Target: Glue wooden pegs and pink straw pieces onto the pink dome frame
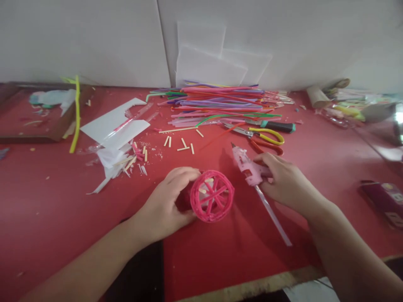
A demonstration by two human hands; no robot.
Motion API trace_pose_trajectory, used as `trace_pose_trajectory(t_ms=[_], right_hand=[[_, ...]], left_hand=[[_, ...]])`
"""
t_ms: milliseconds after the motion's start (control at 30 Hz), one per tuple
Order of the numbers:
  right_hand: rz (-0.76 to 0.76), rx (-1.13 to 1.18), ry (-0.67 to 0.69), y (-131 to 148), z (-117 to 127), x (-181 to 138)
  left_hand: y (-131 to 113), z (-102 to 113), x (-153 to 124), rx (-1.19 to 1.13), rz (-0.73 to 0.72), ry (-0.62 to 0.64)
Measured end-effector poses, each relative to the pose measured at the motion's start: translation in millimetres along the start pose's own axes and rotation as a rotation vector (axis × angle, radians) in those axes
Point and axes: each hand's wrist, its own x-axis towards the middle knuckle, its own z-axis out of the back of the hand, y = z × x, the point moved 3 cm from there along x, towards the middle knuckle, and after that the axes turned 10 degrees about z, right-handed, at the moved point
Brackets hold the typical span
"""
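My left hand point(170, 199) is closed around the side of a round pink pipe-cleaner wheel point(212, 196), whose spoked face is turned up toward me. Short pale sticks show through its spokes. My right hand point(283, 182) grips the handle of a pink glue gun point(247, 167), its nozzle pointing away to the upper left. From the gun's rear a clear glue stick point(273, 216) sticks out toward me. Beyond the wheel, several short cut wooden sticks point(184, 144) lie on the red table point(201, 264).
Many coloured pipe cleaners point(220, 102) are piled at the back. Scissors point(264, 136) and a cutter with a black-green handle point(278, 126) lie behind the glue gun. White paper point(116, 126) and scraps are at left, beside a brown tray point(31, 138). A phone point(382, 201) lies right.
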Motion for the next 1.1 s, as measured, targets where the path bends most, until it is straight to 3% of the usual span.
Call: trace_pose_trajectory(t_ms=[133,300,567,867,1100], right_hand=[[0.013,0.214,-0.255,15,10,-1],[0.194,0.356,-0.437,27,19,-9],[0.352,0.385,-0.367,40,27,-7],[0.343,0.336,-0.37,43,23,-4],[0.216,0.369,-0.425,34,17,-9]], left_hand=[[-1,0,0,0.028,0.011,-0.007],[-3,1,0,0.007,0.061,-0.077],[2,0,0,0.037,0.081,-0.137],[6,-5,1,0.099,0.223,-0.075],[-2,-8,-1,0.208,0.055,-0.008]])
